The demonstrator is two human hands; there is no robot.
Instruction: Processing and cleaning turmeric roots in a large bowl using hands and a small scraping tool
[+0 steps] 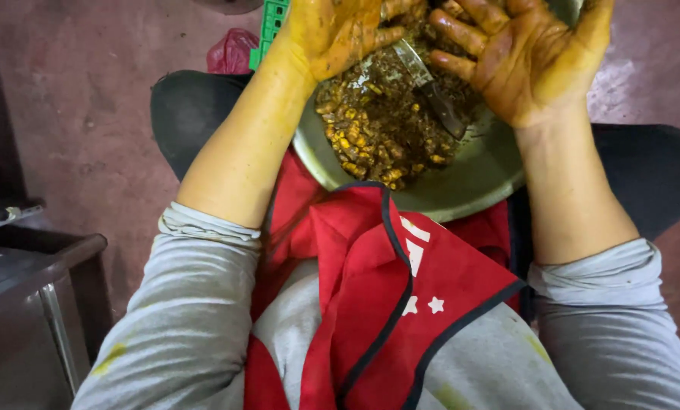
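Red apron (pixel 400 304) lies below the metal bowl (pixel 461 182); left hand (pixel 340 30) and right hand (pixel 530 61) hover over it, stained fingers spread, empty, keeping drips inside.

A knife (pixel 429 85) lies across the heaped bowl (pixel 469 178) under both hands.

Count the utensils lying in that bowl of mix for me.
1: a metal utensil lies across the mix in the bowl, between both hands. Others may be buried or cut off above.
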